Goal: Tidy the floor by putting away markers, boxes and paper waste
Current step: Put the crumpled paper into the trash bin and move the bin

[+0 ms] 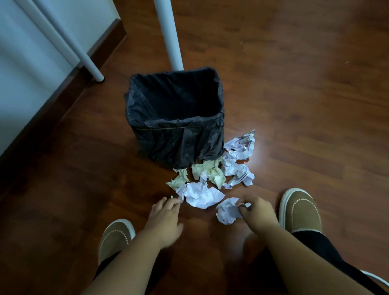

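Note:
A bin lined with a black bag (pixel 133 89) stands on the wooden floor, and it looks dark inside. Several crumpled paper balls lie in front of it: white ones (pixel 240 144), yellowish ones (pixel 210 172) and a larger white one (pixel 202 194). My right hand (pixel 258 210) pinches a crumpled white paper ball (pixel 227 211) on the floor. My left hand (pixel 165 222) reaches with relaxed fingers toward the edge of the larger white ball, holding nothing. A tiny paper scrap (pixel 171 196) lies by its fingertips.
Two white table legs (pixel 168 29) (pixel 58 34) stand behind and left of the bin. A pale wall with a dark skirting board (pixel 52 103) runs along the left. My brown shoes (pixel 300 209) (pixel 115 236) flank my arms. Open floor lies to the right.

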